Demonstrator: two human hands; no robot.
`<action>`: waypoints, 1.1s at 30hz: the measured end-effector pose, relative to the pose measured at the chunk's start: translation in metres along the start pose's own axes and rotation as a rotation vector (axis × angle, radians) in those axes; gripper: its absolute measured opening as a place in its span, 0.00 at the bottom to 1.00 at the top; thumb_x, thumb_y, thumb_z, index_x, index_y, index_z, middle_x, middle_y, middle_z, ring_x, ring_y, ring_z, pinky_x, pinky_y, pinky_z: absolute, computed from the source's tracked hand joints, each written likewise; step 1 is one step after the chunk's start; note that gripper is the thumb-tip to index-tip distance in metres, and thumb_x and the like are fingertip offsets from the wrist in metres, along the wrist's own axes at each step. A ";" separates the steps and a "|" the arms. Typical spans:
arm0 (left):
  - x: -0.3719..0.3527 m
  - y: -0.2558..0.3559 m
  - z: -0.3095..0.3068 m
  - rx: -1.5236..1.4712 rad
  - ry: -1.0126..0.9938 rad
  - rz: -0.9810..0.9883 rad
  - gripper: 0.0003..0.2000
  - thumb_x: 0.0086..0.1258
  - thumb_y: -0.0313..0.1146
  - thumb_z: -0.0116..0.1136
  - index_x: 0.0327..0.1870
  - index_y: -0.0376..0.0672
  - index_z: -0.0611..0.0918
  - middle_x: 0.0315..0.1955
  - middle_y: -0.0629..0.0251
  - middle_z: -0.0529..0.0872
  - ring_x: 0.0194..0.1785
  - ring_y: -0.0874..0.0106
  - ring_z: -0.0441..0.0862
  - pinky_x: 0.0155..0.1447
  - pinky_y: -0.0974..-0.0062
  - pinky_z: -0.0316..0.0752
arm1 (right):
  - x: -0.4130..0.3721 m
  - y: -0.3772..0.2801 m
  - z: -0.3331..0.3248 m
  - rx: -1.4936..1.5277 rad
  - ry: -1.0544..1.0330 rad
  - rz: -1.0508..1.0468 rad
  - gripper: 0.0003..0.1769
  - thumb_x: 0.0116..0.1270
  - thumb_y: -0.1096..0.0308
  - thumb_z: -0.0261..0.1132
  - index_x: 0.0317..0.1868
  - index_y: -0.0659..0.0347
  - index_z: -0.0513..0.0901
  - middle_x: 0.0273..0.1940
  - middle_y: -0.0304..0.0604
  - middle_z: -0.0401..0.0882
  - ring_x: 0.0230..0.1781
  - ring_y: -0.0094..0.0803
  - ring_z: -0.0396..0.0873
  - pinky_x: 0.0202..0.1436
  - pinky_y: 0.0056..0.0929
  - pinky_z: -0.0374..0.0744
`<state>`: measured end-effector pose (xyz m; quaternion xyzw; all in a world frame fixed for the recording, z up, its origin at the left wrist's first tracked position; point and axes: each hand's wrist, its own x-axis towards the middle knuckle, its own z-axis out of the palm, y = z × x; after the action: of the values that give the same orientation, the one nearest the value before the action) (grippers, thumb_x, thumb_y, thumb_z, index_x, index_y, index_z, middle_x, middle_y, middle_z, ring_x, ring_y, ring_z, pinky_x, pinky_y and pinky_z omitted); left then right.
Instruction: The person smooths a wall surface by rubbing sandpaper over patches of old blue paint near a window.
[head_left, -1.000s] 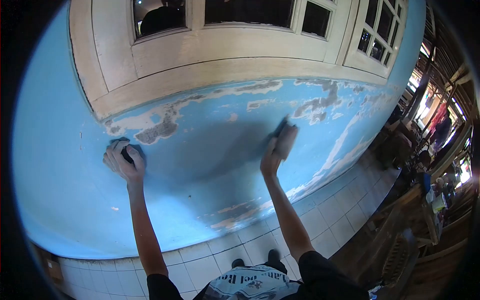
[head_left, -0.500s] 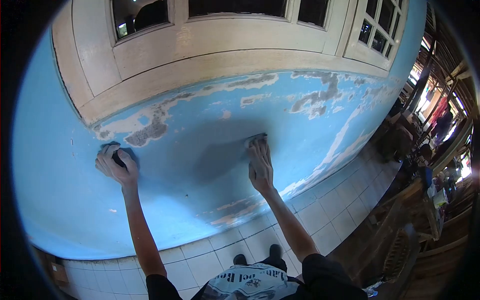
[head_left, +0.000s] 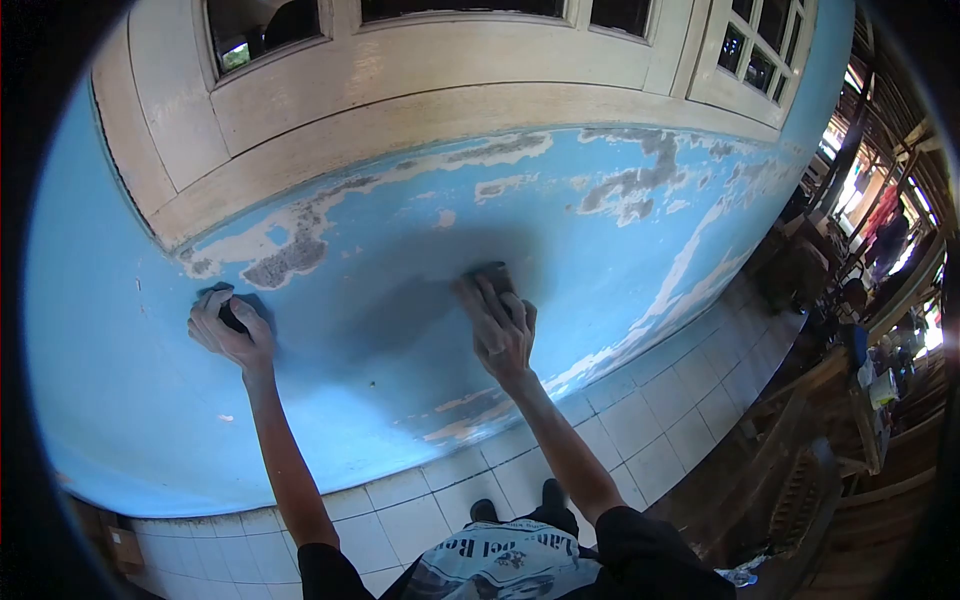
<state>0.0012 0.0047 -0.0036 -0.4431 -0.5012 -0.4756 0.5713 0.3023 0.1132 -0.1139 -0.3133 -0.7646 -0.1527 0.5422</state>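
Note:
A blue wall (head_left: pixel 350 320) with peeled white and grey patches spreads ahead of me. My left hand (head_left: pixel 230 328) is closed around a small dark object (head_left: pixel 232 316) against the wall, below the left peeled patch (head_left: pixel 290 255). Further right, my right hand (head_left: pixel 498 325) presses a dark flat pad (head_left: pixel 492 275) to the painted surface, its fingers bent over it. What exactly either object is cannot be made out.
Above the wall is a cream window frame (head_left: pixel 450 75) with glass panes. White floor tiles (head_left: pixel 400 490) run along the wall's foot, under my feet. Wooden furniture (head_left: pixel 800 480) and clutter stand at the right.
My right hand has shifted left along the wall with the dark pad and has turned somewhat. My left hand stays at nearly the same place. The view has tilted slightly.

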 end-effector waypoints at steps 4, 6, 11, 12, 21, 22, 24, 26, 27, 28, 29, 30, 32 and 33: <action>-0.002 -0.004 0.003 -0.019 0.027 0.019 0.06 0.70 0.37 0.47 0.40 0.47 0.74 0.36 0.69 0.80 0.42 0.67 0.75 0.47 0.67 0.60 | 0.000 0.011 0.002 0.181 0.236 0.462 0.29 0.50 0.81 0.58 0.56 0.55 0.79 0.54 0.42 0.79 0.47 0.38 0.67 0.53 0.36 0.65; -0.003 -0.004 0.003 -0.002 0.015 0.017 0.06 0.70 0.36 0.48 0.41 0.47 0.74 0.36 0.69 0.80 0.42 0.67 0.75 0.47 0.67 0.60 | 0.012 -0.006 0.000 0.128 0.153 0.304 0.29 0.50 0.82 0.57 0.56 0.57 0.79 0.52 0.43 0.79 0.47 0.39 0.67 0.52 0.37 0.65; -0.001 -0.003 0.003 -0.002 0.015 0.031 0.05 0.70 0.35 0.48 0.41 0.47 0.74 0.36 0.68 0.80 0.42 0.67 0.74 0.47 0.67 0.60 | 0.020 -0.013 -0.004 0.067 0.073 0.205 0.29 0.50 0.82 0.56 0.56 0.59 0.79 0.51 0.46 0.78 0.46 0.43 0.66 0.53 0.39 0.65; -0.002 -0.003 0.002 -0.015 0.016 0.037 0.05 0.69 0.34 0.48 0.41 0.47 0.74 0.36 0.67 0.80 0.42 0.67 0.74 0.47 0.67 0.60 | 0.018 -0.018 -0.002 0.086 0.109 0.288 0.29 0.50 0.82 0.57 0.56 0.58 0.80 0.51 0.46 0.78 0.47 0.43 0.66 0.54 0.39 0.65; -0.003 -0.004 0.001 -0.028 -0.006 0.014 0.06 0.69 0.35 0.49 0.40 0.45 0.75 0.36 0.65 0.79 0.41 0.64 0.75 0.48 0.65 0.62 | 0.019 -0.026 0.007 0.112 0.228 0.293 0.32 0.50 0.80 0.57 0.59 0.48 0.79 0.59 0.31 0.77 0.48 0.35 0.68 0.56 0.33 0.63; -0.003 -0.003 0.001 -0.028 -0.009 0.013 0.06 0.69 0.35 0.49 0.40 0.45 0.75 0.36 0.65 0.79 0.41 0.64 0.75 0.48 0.65 0.62 | 0.017 -0.023 0.005 0.111 0.225 0.294 0.32 0.50 0.80 0.57 0.59 0.48 0.79 0.59 0.31 0.77 0.48 0.35 0.68 0.56 0.33 0.63; -0.004 -0.004 -0.001 -0.001 -0.023 -0.001 0.06 0.70 0.36 0.49 0.39 0.45 0.75 0.36 0.64 0.80 0.41 0.64 0.75 0.48 0.65 0.62 | 0.014 -0.009 0.001 0.156 0.188 0.346 0.33 0.50 0.80 0.57 0.60 0.50 0.77 0.59 0.35 0.77 0.51 0.37 0.68 0.56 0.34 0.63; -0.002 -0.002 0.000 -0.004 -0.015 -0.001 0.07 0.70 0.37 0.48 0.39 0.45 0.75 0.35 0.64 0.79 0.41 0.64 0.75 0.48 0.65 0.62 | 0.021 -0.003 0.014 0.285 0.346 0.548 0.33 0.49 0.80 0.56 0.60 0.54 0.77 0.60 0.39 0.76 0.55 0.40 0.68 0.56 0.33 0.63; -0.001 -0.001 0.000 -0.011 -0.016 -0.003 0.07 0.71 0.37 0.48 0.39 0.45 0.75 0.35 0.64 0.79 0.41 0.64 0.75 0.48 0.65 0.62 | 0.019 -0.006 0.017 0.286 0.347 0.544 0.33 0.49 0.80 0.56 0.60 0.54 0.77 0.60 0.39 0.76 0.55 0.40 0.68 0.56 0.33 0.63; -0.001 -0.002 0.001 -0.013 -0.014 -0.003 0.07 0.71 0.37 0.48 0.39 0.45 0.75 0.35 0.64 0.79 0.41 0.64 0.75 0.48 0.65 0.62 | 0.015 -0.009 0.018 0.259 0.253 0.373 0.32 0.49 0.80 0.56 0.59 0.56 0.77 0.60 0.39 0.75 0.54 0.40 0.68 0.55 0.34 0.64; 0.000 -0.002 0.001 -0.019 -0.005 -0.002 0.08 0.71 0.38 0.48 0.38 0.45 0.75 0.35 0.64 0.79 0.41 0.64 0.75 0.47 0.65 0.62 | 0.017 -0.017 0.013 0.227 0.158 0.204 0.31 0.49 0.80 0.56 0.58 0.57 0.78 0.61 0.39 0.74 0.53 0.40 0.68 0.54 0.35 0.64; -0.001 -0.001 0.001 -0.025 0.001 -0.001 0.08 0.71 0.38 0.48 0.38 0.45 0.75 0.35 0.63 0.79 0.41 0.63 0.75 0.47 0.65 0.62 | 0.017 -0.023 0.011 0.096 0.016 0.069 0.29 0.49 0.80 0.56 0.55 0.59 0.80 0.61 0.39 0.74 0.52 0.41 0.69 0.54 0.35 0.65; -0.002 -0.001 0.000 -0.037 -0.004 0.002 0.08 0.71 0.39 0.47 0.38 0.45 0.75 0.35 0.64 0.79 0.40 0.63 0.75 0.46 0.65 0.61 | 0.012 -0.010 0.007 0.179 0.080 0.193 0.29 0.49 0.79 0.56 0.56 0.58 0.79 0.60 0.39 0.75 0.53 0.41 0.69 0.54 0.35 0.65; -0.001 -0.002 0.001 -0.042 -0.001 0.005 0.09 0.71 0.39 0.47 0.38 0.45 0.76 0.34 0.64 0.79 0.40 0.64 0.75 0.46 0.65 0.61 | 0.014 -0.004 0.009 0.268 0.147 0.308 0.30 0.49 0.79 0.57 0.57 0.58 0.78 0.59 0.39 0.76 0.55 0.41 0.70 0.55 0.35 0.65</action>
<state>-0.0012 0.0053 -0.0046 -0.4564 -0.4905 -0.4844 0.5626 0.2901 0.1198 -0.1036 -0.3394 -0.6795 0.0122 0.6503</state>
